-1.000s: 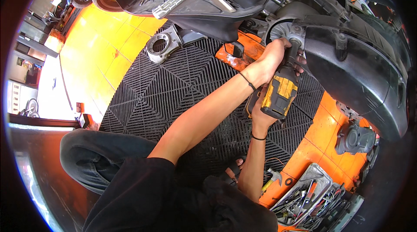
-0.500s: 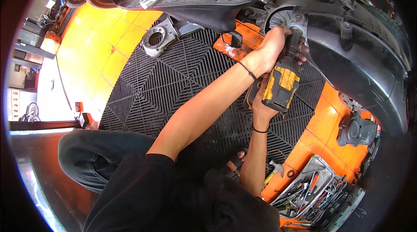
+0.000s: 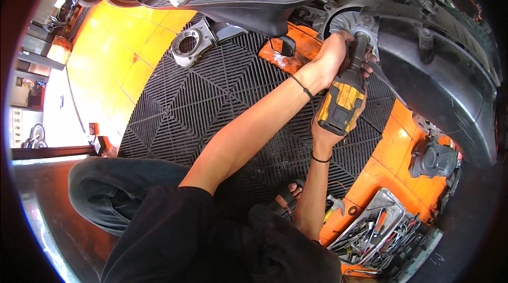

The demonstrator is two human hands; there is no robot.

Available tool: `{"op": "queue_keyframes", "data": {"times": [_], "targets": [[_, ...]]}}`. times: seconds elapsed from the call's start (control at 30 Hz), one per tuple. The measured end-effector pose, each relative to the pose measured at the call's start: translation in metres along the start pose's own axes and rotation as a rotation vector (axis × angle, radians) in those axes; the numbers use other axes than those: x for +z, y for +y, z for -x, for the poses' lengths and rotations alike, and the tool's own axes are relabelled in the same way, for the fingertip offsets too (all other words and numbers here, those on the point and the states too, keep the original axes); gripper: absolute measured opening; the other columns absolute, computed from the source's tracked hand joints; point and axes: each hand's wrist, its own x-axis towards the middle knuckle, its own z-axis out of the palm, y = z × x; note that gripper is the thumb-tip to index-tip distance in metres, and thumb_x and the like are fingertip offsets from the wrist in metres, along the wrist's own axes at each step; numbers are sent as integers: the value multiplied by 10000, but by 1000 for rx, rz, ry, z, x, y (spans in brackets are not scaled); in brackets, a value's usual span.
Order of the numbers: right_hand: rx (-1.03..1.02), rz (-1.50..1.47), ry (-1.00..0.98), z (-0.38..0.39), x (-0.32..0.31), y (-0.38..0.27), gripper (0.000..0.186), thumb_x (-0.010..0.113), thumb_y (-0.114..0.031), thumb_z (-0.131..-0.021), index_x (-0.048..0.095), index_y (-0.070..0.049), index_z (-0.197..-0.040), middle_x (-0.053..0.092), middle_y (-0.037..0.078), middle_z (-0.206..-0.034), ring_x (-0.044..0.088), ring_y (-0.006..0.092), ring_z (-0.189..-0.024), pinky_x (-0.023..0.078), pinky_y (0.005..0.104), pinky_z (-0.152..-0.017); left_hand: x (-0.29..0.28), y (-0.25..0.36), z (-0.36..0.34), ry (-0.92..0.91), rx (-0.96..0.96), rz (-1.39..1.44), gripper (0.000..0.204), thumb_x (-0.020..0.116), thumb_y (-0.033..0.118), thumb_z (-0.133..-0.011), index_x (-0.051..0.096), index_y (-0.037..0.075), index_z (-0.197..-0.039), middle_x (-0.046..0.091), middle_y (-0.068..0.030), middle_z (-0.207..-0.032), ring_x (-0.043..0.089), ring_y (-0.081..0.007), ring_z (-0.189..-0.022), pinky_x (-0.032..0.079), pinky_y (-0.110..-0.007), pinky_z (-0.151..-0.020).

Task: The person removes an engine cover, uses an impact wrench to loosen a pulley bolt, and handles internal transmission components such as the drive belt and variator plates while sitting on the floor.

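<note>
A yellow-and-black impact wrench points away from me, its long black socket against the middle of a finned metal pulley on the scooter. My right hand is closed round the wrench's handle from below, and the tool body hides most of its fingers. Beside the socket, my left hand reaches up to the pulley. Its fingers pass under the tool's front end and show again on the far side, so it appears wrapped round the nose. The bolt or nut under the socket is hidden.
A dark scooter fender curves along the right. A ring-shaped metal cover lies on the black ribbed mat. At lower right are a metal tray of hand tools, a hammer and a dark metal part.
My right hand and the wrench's rear have shifted slightly right, and the tool has rolled, hiding its lower part. My left hand stays nearly in place by the pulley.
</note>
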Motion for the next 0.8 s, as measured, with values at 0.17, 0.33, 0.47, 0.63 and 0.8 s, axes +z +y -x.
{"op": "queue_keyframes", "data": {"times": [0.17,0.33,0.47,0.63,0.8], "targets": [[-45,-26,-43,-8,-12,2,831,761,-107,-808,315,0,-1502,682,160,-1168,694,232,-990,530,343,-891,-2,-1,-9,-60,11,138,476,329,388,-994,553,-31,-968,662,-198,-891,662,-301,-760,577,-441,-724],[56,12,-152,5,-31,9,843,763,-120,-801,319,5,-1506,686,166,-1165,703,244,-989,540,351,-882,-1,-10,-3,27,70,127,401,404,323,-1061,548,-50,-1028,667,-179,-892,696,-297,-806,607,-398,-783],[197,-92,-175,27,-43,-9,855,795,-165,-781,352,2,-1493,683,177,-1179,704,251,-1007,541,366,-898,-11,-27,5,34,59,182,370,425,289,-1044,551,-57,-1087,665,-172,-898,690,-281,-812,605,-395,-792],[280,-74,-316,50,-72,-43,829,788,-83,-779,362,0,-1485,709,162,-1112,723,256,-959,566,342,-828,-34,-55,39,176,-77,215,391,444,320,-1040,574,-25,-1170,630,-103,-986,615,-174,-847,574,-303,-794],[590,-124,-538,73,-105,-72,832,752,-24,-746,360,-25,-1480,711,211,-1023,727,342,-909,569,383,-791,-99,-117,64,491,-230,336,233,481,253,-1014,419,94,-856,474,-36,-806,437,-113,-660,411,-234,-549]]}}
